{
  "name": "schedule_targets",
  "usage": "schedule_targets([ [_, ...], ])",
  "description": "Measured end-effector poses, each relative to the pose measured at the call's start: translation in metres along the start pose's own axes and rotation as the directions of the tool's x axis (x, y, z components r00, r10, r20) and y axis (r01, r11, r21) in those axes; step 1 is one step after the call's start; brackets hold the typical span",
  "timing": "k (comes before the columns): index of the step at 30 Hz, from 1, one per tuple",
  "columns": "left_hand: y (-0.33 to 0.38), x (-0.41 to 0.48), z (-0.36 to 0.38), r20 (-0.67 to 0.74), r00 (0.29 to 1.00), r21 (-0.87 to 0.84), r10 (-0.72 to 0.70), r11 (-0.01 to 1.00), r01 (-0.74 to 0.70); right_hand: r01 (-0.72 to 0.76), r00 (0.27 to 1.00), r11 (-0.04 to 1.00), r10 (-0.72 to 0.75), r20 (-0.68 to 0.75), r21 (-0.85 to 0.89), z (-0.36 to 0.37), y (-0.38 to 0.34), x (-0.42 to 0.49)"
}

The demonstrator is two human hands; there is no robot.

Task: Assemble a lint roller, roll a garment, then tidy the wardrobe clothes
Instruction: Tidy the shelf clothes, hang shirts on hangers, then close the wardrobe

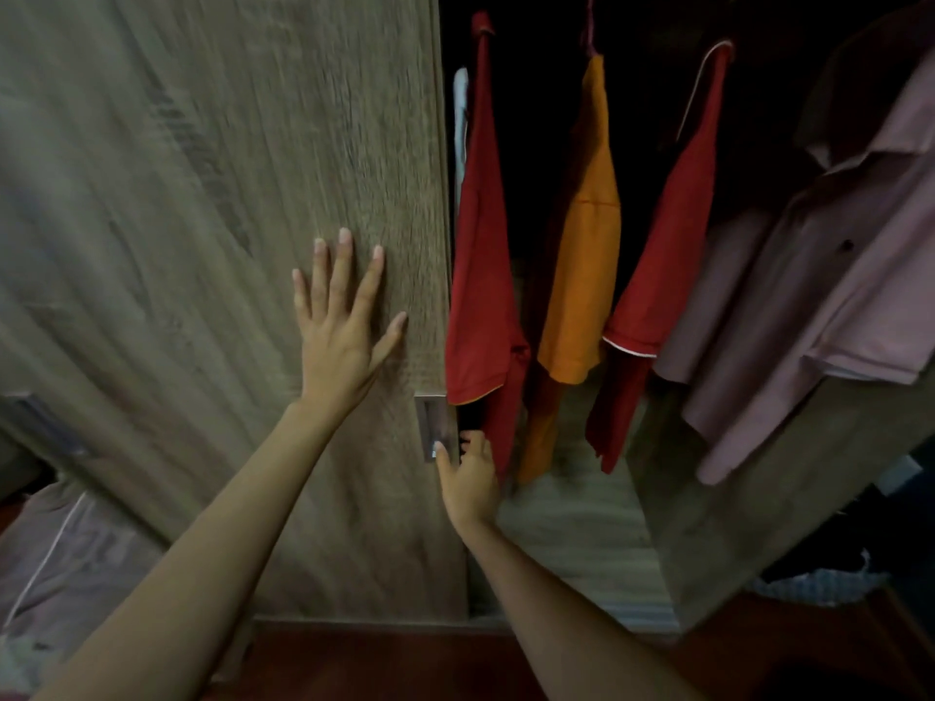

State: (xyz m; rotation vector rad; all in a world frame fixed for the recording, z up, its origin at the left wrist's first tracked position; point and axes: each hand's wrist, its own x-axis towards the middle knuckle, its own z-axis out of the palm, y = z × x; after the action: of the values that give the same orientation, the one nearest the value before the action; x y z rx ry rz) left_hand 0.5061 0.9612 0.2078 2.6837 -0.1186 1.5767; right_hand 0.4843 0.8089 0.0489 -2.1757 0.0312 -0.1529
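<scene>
Dim light fills the wardrobe (pixel 582 538), whose wood-grain sliding door (pixel 202 220) covers the left side while the right side stands open on a row of hanging clothes. From the door's edge rightward hang a red shirt (pixel 480 275), an orange shirt (pixel 582 275), a second red shirt (pixel 668 255) and a pale pink shirt (pixel 830 306) near the right edge. The left hand (pixel 344 326) lies flat on the door panel, fingers spread, holding nothing. The right hand (pixel 468 473) curls round the door's right edge with its thumb on the small metal handle plate (pixel 434 427); its fingers sit behind the edge, so how tightly they grip I cannot tell. No lint roller is in view. The step looks like sliding the door, and doing it well probably means even pressure from both hands along the track, keeping the first red shirt's hem, which hangs against the door edge, clear of being pinched.
</scene>
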Motion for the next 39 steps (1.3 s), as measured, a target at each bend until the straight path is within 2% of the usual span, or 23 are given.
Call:
schedule_targets([
  [8,0.001,0.001,0.002,-0.023,1.000,-0.035,-0.004,0.999,0.004,0.012,1.000,0.990,-0.016,-0.026,-0.140,0.001,-0.005,0.007],
  [19,0.034,0.004,0.013,-0.035,0.999,-0.038,0.027,0.999,-0.029,0.006,0.999,0.999,-0.009,-0.051,-0.051,-0.023,0.022,0.020],
  [26,0.080,0.010,0.028,-0.001,0.995,-0.051,0.104,0.993,-0.104,0.008,0.999,0.998,-0.010,-0.039,-0.062,-0.067,0.054,0.033],
  [39,0.186,0.015,0.057,0.058,0.966,-0.068,0.253,0.966,-0.249,-0.058,0.991,0.994,0.046,-0.124,-0.094,-0.172,0.132,0.062],
])
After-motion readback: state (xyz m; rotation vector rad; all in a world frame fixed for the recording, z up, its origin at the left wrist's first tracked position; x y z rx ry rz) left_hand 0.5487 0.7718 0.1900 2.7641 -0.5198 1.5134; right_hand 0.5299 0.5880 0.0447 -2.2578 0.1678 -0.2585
